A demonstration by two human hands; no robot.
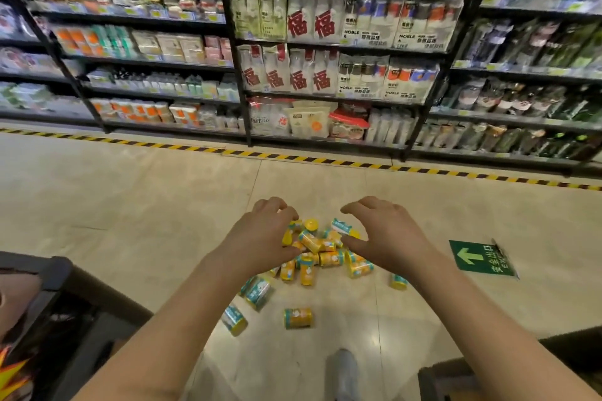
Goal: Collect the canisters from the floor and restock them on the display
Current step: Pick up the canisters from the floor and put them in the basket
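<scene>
Fifteen or so small yellow canisters (317, 249) lie on the floor (163, 205). The count is approximate, since the heap overlaps and the frame is soft. Most sit on their sides in one loose pile, and at least one stands upright with its yellow lid up. Strays lie nearer the person: a teal-labelled pair (258, 291) just left of the pile, a teal stray (234, 320) well apart, an orange stray (298, 318) alone, and a half-hidden stray (399, 282) beside the right forearm. The left hand (264, 234) hovers at the pile's left edge and the right hand (387, 238) at its right edge. Both are spread claw-like, thumbs apart from bent fingers, holding nothing. The left fingertips are hidden, so I cannot tell whether they touch the cans. Judged step: a two-handed scoop is about to start, nothing restocked yet. Risks: round cans on smooth tile would roll away if the hands close unevenly. Taking too many at once could mean drops on the lift. The strays are easy to miss, and the nearest ones could be kicked by the shoe (342, 371). Further out are a green exit sticker (482, 259) on the right, the hazard tape (293, 158), then stocked shelves (325, 42). A dark rack (42, 273) at lower left is possibly the display.
</scene>
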